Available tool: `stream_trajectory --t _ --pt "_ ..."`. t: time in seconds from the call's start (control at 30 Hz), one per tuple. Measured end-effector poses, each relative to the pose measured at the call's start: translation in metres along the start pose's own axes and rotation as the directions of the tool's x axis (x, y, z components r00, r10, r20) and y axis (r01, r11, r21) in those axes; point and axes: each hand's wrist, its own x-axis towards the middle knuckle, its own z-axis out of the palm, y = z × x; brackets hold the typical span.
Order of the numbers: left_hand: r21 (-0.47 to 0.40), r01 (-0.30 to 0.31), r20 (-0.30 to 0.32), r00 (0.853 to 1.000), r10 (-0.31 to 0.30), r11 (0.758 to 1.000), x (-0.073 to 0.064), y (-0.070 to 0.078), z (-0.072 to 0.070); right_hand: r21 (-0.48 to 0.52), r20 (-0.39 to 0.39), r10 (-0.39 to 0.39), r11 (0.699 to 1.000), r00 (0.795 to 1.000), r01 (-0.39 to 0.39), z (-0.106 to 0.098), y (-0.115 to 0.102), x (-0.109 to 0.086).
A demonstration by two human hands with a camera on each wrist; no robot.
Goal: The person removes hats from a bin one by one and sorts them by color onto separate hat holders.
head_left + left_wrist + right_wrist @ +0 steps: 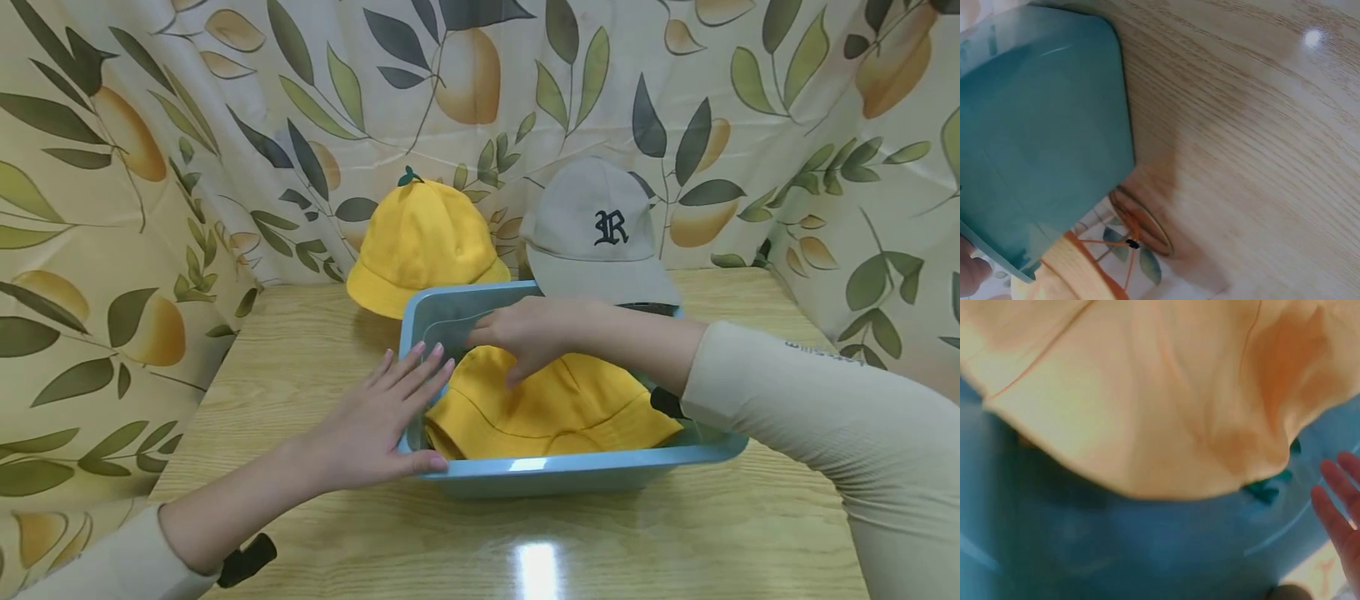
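Observation:
A yellow bucket hat (555, 400) lies inside a light-blue plastic bin (555, 479). My left hand (378, 425) rests at the bin's left rim with its fingers straight and spread, thumb along the front corner. Over the bin, my right hand (528, 329) reaches across the hat's crown, fingers pointing left. In the right wrist view its fingers (1335, 506) are extended beside the crown, holding nothing. A green leaf-shaped tip (1266, 490) pokes out under the yellow cloth there. The left wrist view has the bin's outer wall (1041, 125) and a fingertip at its rim.
Behind the bin on the left stands another yellow hat (427, 237) with a green sprout on top. A grey cap (600, 217) with a black letter R sits behind on the right. Fruit-patterned cloth (480, 108) hangs around the wooden table (315, 350).

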Motion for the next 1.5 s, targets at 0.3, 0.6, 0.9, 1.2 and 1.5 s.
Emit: stream_trajectory --t 0.3,0.6,0.9,1.2,1.5 --pt "0.009 0.006 0.018 1.000 -0.006 1.000 -0.001 0.001 0.001 -0.010 0.074 -0.038 0.999 0.997 0.039 0.023 -0.010 0.023" --pt "0.037 0.011 -0.003 1.000 -0.011 0.999 -0.002 -0.001 0.004 0.069 0.029 -0.075 0.995 0.997 0.073 0.028 -0.008 0.027" --pt "0.030 0.000 -0.040 0.999 0.001 1.000 -0.002 0.000 0.005 0.165 0.006 -0.096 0.982 0.995 0.094 0.025 -0.005 0.006" --pt "0.045 0.003 -0.013 1.000 -0.003 0.999 -0.002 -0.001 0.004 0.163 -0.158 -0.155 0.970 0.975 0.181 0.010 -0.003 -0.023" --pt "0.047 0.009 -0.005 1.000 -0.009 0.999 -0.001 0.000 0.004 0.135 -0.378 -0.238 0.942 0.895 0.307 -0.011 0.002 -0.043"
